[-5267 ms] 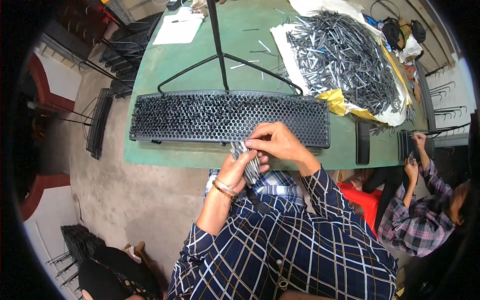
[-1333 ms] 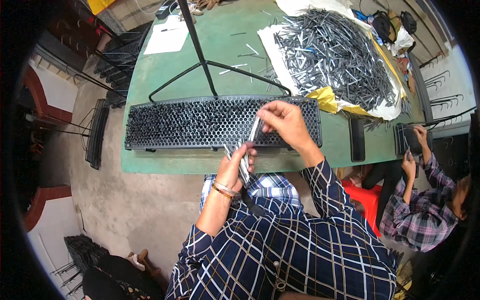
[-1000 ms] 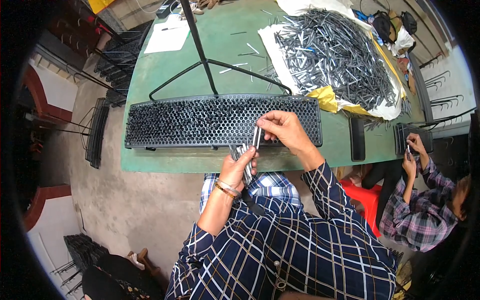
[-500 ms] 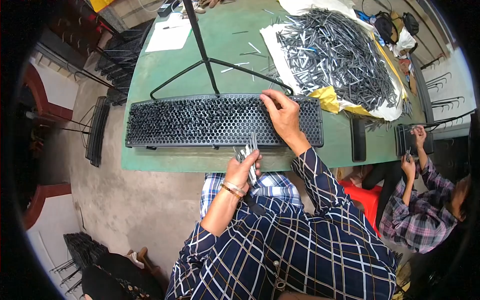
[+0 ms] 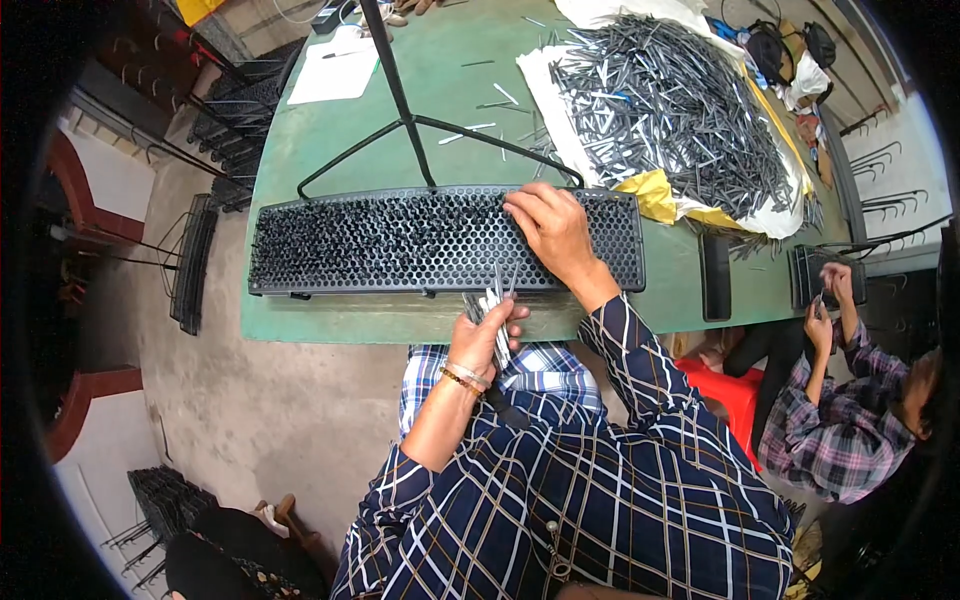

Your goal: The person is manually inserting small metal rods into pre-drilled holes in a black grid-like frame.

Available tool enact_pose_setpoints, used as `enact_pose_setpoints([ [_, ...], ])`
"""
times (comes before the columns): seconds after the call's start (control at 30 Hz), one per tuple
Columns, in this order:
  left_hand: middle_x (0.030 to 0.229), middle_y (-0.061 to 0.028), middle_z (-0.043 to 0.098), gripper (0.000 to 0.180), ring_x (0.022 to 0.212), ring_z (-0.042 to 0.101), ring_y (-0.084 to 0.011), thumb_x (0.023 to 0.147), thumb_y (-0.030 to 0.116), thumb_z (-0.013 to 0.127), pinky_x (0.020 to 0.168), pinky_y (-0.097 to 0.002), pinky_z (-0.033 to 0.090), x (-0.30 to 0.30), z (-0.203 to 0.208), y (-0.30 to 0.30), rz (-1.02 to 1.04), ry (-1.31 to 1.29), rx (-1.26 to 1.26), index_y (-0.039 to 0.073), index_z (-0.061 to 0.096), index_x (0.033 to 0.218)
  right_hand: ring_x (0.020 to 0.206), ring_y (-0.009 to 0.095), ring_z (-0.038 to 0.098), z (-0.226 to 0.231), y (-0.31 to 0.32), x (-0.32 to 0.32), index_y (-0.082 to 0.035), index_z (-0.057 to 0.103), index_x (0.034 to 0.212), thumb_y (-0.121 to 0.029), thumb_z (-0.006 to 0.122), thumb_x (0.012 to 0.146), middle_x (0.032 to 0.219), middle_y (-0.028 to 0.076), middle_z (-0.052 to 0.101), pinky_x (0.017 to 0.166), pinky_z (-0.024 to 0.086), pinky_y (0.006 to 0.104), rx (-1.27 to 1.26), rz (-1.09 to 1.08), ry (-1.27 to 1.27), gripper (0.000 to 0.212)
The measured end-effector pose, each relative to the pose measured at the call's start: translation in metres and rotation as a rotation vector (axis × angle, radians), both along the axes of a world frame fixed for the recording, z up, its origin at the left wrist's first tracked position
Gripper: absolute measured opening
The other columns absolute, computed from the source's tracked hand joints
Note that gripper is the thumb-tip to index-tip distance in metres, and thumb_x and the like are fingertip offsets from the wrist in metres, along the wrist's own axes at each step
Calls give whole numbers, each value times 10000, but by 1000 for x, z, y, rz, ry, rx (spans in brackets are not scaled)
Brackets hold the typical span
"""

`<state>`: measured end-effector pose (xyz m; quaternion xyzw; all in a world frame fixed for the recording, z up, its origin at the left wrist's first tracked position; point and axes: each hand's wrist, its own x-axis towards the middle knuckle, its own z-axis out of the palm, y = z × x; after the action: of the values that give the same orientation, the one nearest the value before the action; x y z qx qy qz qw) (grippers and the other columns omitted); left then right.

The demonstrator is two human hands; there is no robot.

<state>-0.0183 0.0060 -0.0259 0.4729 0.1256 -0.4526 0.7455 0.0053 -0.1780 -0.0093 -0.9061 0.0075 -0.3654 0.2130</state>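
From here I'm watching the person's left grip (image 5: 482, 338) closing around a bundle of thin grey strips (image 5: 490, 302), their ends fanning up toward the near edge of a long perforated black panel (image 5: 440, 243). The panel is lying on the green desk (image 5: 290, 140), right in front of the person, with a black rod frame (image 5: 395, 80) rising from its far edge. The right grip (image 5: 555, 232) is bending over the panel, thumb and fingertips meeting near its far edge; I can't tell whether they are pinching a strip, since the hand is hiding that spot.

The panel's left stretch is looking crowded with dark bits, while open holes are showing from the middle rightward, so I'm guessing the strips are going into those holes one by one. Doing this well, I'm thinking, is meaning pinching each strip close to its end, lining it up squarely with one hole and pressing without bending it. Holding the bundle loosely fanned would be helping single strips come free. The big heap of strips (image 5: 680, 120) is sitting beyond the panel's right end.
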Motion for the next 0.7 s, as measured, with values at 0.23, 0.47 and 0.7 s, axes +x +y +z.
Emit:
enact_pose_setpoints([
  [0.23, 827, -108, 664, 197, 575, 543, -104, 876, 126, 603, 457, -233, 452, -2, 5, 1, -39, -70, 17, -20, 601, 1008, 763, 241, 612, 3, 0, -3, -53, 667, 883, -106, 683, 776, 859, 68, 643, 666, 465, 340, 2, -4, 25, 121],
  [0.47, 834, -123, 669, 217, 574, 541, -107, 885, 130, 594, 461, -245, 453, 0, 6, 3, -29, -58, -15, -34, 600, 1027, 752, 248, 621, 4, 4, -4, -46, 667, 874, -98, 679, 778, 859, 71, 649, 659, 476, 344, 7, -18, 56, 110],
  [0.7, 842, -124, 673, 205, 576, 539, -104, 888, 125, 591, 467, -239, 446, -2, 1, 5, -84, -58, -13, -29, 602, 1022, 740, 267, 620, 8, 6, -4, -48, 679, 858, -111, 686, 773, 848, 83, 647, 637, 483, 348, 20, -37, 101, 107],
])
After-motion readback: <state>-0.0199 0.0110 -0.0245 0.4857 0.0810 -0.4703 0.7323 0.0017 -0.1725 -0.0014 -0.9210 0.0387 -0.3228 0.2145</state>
